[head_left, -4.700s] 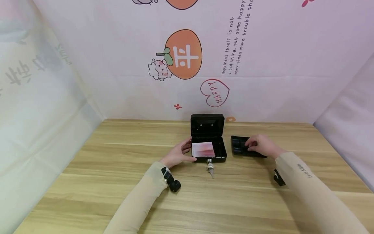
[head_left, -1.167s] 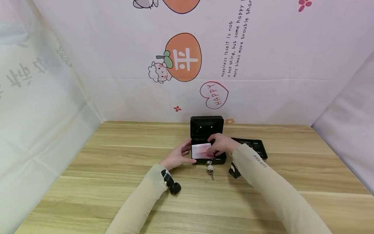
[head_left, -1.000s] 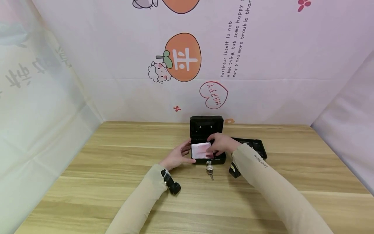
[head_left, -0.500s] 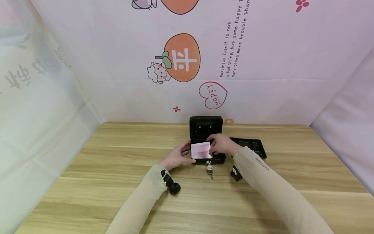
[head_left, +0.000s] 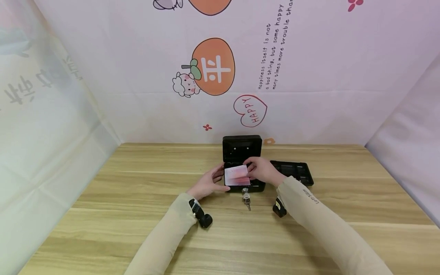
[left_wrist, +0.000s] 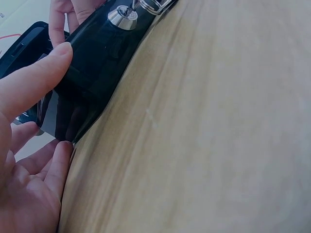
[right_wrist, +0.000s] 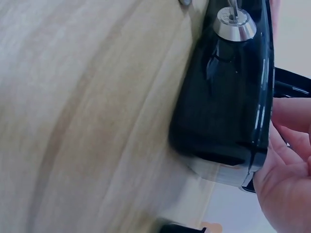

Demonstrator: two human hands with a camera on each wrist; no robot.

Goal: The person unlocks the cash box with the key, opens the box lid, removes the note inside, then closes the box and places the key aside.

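A small black cash box [head_left: 256,189] stands with its lid [head_left: 242,147] raised. Inside lies a pink-and-white card [head_left: 235,176], or a thin stack of them. My left hand [head_left: 207,183] steadies the box's left end: in the left wrist view the thumb [left_wrist: 48,73] presses the front corner and the fingers sit along the side. My right hand [head_left: 262,170] reaches over the right part of the box and pinches the card's right edge. The right wrist view shows that hand [right_wrist: 291,170] at the rim, its fingertips hidden by the box wall.
Keys [head_left: 246,201] hang from the lock [right_wrist: 235,24] on the box's front. A black compartment tray [head_left: 304,173] lies just right of the box, partly behind the right wrist. A printed cloth [head_left: 309,114] hangs behind the wooden table [head_left: 220,244].
My right hand has gone left from the black tray into the cash box. Lately it has drawn slightly right, and the card sits a little more tilted. The left hand has stayed put.
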